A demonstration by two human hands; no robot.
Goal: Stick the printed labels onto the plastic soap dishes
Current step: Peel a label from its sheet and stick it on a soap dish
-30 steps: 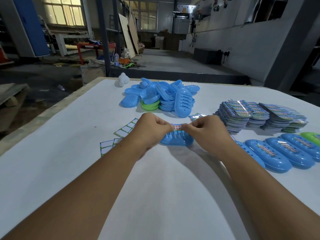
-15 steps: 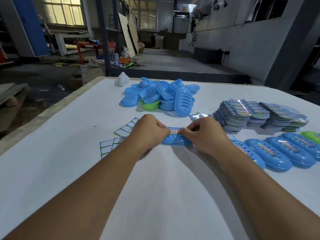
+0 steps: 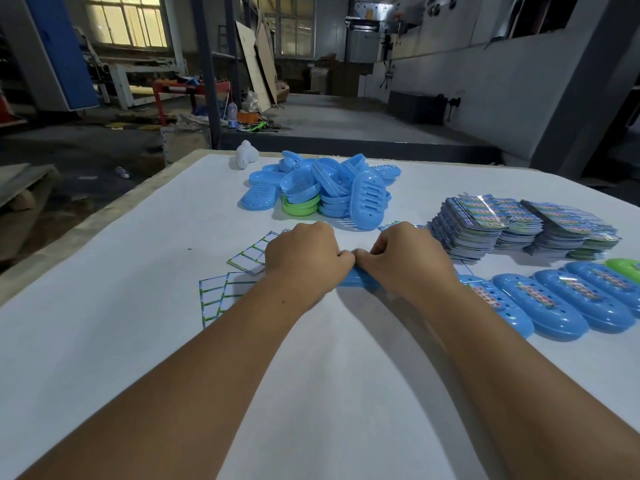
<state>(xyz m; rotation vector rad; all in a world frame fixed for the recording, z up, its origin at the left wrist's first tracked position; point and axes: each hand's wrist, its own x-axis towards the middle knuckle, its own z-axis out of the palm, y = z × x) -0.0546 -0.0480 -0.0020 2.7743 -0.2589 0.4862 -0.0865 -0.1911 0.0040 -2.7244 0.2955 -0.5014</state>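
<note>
Hiding under both hands (image 3: 360,263), blue soap dish (image 3: 351,280).

factory workshop: bare concrete floor (image 3: 346,119), leaning boards (image 3: 256,60), piled soap dishes (image 3: 322,188), label stacks (image 3: 519,226)

lit windows (image 3: 124,20) | grey wall (image 3: 502,88) | concrete floor (image 3: 329,116)
</note>
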